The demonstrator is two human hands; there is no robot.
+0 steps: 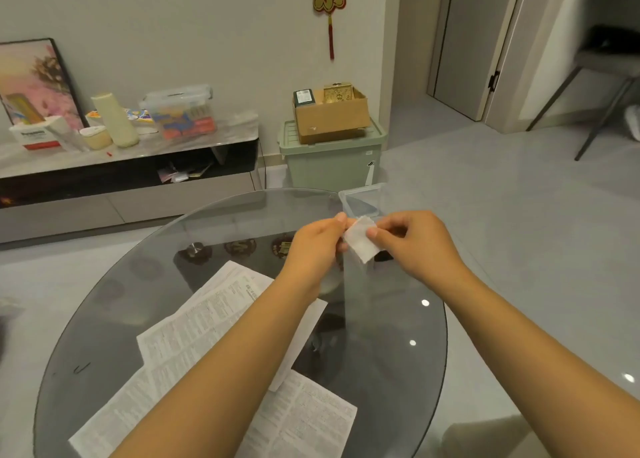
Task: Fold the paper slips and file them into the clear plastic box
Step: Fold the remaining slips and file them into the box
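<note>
- Left hand and right hand are both pinching a small folded paper slip, holding it above the far part of the round glass desk.
- Clear plastic box is sitting at the far desk edge, just beyond the hands.
- Unfolded printed sheets are lying on the near left of the desk.

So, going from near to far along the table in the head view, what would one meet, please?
Printed sheets → left hand and right hand, both pinching a folded slip → clear box at the table's far edge.
</note>
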